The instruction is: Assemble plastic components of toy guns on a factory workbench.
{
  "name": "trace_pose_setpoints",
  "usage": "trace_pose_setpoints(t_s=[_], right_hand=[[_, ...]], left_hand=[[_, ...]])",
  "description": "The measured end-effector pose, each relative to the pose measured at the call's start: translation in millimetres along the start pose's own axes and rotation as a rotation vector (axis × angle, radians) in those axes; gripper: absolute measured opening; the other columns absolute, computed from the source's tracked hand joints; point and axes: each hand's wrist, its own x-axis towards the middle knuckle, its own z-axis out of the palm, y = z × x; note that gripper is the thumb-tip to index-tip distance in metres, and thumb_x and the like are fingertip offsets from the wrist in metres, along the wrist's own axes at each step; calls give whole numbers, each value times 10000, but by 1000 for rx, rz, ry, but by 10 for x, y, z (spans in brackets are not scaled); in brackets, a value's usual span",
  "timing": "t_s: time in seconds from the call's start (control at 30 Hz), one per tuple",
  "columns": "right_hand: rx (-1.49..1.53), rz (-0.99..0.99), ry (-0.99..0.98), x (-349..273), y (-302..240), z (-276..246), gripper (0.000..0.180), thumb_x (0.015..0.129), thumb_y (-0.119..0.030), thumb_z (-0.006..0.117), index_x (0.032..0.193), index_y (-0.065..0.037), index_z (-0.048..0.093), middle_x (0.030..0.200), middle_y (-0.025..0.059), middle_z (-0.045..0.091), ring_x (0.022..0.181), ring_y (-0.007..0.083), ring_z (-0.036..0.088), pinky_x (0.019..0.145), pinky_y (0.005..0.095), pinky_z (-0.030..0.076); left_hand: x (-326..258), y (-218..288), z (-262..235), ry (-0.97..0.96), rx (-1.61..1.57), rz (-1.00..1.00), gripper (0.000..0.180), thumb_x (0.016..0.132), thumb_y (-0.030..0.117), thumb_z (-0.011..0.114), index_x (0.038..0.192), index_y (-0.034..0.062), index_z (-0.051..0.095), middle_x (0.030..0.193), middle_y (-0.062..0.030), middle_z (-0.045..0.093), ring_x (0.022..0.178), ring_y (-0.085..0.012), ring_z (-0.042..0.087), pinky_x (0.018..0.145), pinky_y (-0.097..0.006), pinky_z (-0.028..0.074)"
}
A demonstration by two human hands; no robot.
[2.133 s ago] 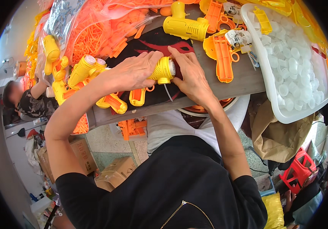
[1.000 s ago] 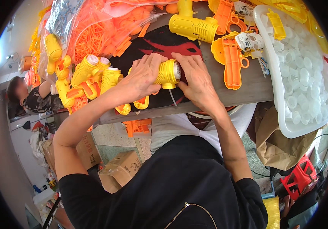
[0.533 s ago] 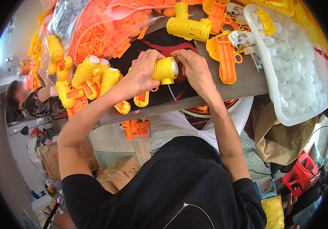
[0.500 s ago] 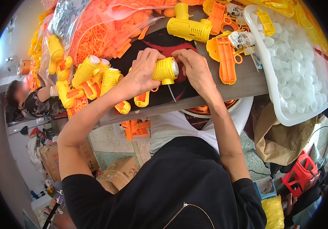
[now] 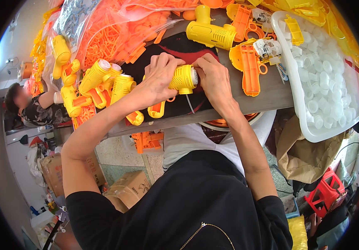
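A yellow toy gun (image 5: 182,79) with a slotted barrel and a white round end piece (image 5: 195,76) lies sideways over the dark mat. My left hand (image 5: 157,81) is wrapped round its rear part, hiding much of the body; the yellow handle (image 5: 156,110) sticks out below. At the white end my right hand (image 5: 215,79) is closed, thumb and fingers pinched against the rim. Left of my left hand lie several similar yellow toy guns (image 5: 122,86) with white ends. An open orange and yellow half shell (image 5: 250,68) with a clear mechanism (image 5: 268,48) lies to the right.
A white tub (image 5: 298,112) of translucent caps stands at the right. Clear bags of orange parts (image 5: 104,37) fill the back left. Another yellow toy gun (image 5: 210,33) lies at the back. A brown paper bag (image 5: 300,154) hangs below the tub. A co-worker (image 5: 41,106) sits far left.
My right hand has curled in closer, its fingers now pinched at the white end. The toy gun and my left hand have shifted slightly right.
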Motion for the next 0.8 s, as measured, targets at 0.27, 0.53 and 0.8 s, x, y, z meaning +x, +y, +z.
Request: trace_pose_setpoints(t_s=[0.27,0.53,0.8], right_hand=[[81,32,-45,3,19,-56,137,899,-25,628,1019,-1,691,933,149,642,840,379,642,748,414,511],[275,238,-249,-10,-137,-202,289,1017,-207,560,1109,42,672,1070,194,622,993,313,618,887,381,473],[620,304,-292,-372,-343,-228,612,967,-331,688,1412,2,432,1192,125,598,1100,197,586,954,325,475]], left_hand=[[106,-49,-19,-215,63,41,751,712,75,775,1357,23,394,1269,-187,436,1277,-383,422,946,-560,459],[149,28,-62,-244,60,-39,839,668,79,787,1406,48,388,1239,-163,488,1233,-371,479,977,-495,436],[-175,299,51,151,225,171,926,650,90,809,1476,66,393,1183,-132,547,1147,-312,530,937,-446,416]])
